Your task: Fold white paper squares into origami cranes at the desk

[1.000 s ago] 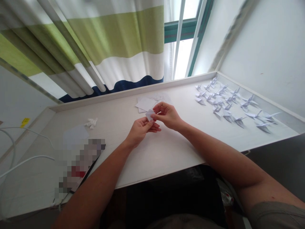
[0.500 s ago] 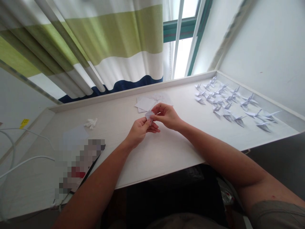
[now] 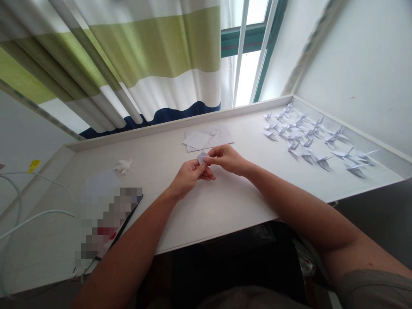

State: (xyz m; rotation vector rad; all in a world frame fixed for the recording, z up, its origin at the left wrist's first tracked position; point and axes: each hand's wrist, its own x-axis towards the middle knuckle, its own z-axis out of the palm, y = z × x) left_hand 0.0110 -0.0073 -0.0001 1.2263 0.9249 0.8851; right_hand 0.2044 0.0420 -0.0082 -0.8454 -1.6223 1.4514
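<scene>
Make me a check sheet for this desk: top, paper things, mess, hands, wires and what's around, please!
Surface: flat white desk, raised rim along the back.
Paper things: small folded white paper piece, held; white folded-paper birds grouped at the right; plain white sheet overlapping a dark-marked white sheet toward the back.
Clutter: crumpled white scrap, pale paper sheet and pixelated flat item at left.
Hands: left hand and right hand, fingers of both on the paper piece.
Cables: thin white cables at the left.
Surroundings: green-and-white striped curtain, green window frame, white wall.
</scene>
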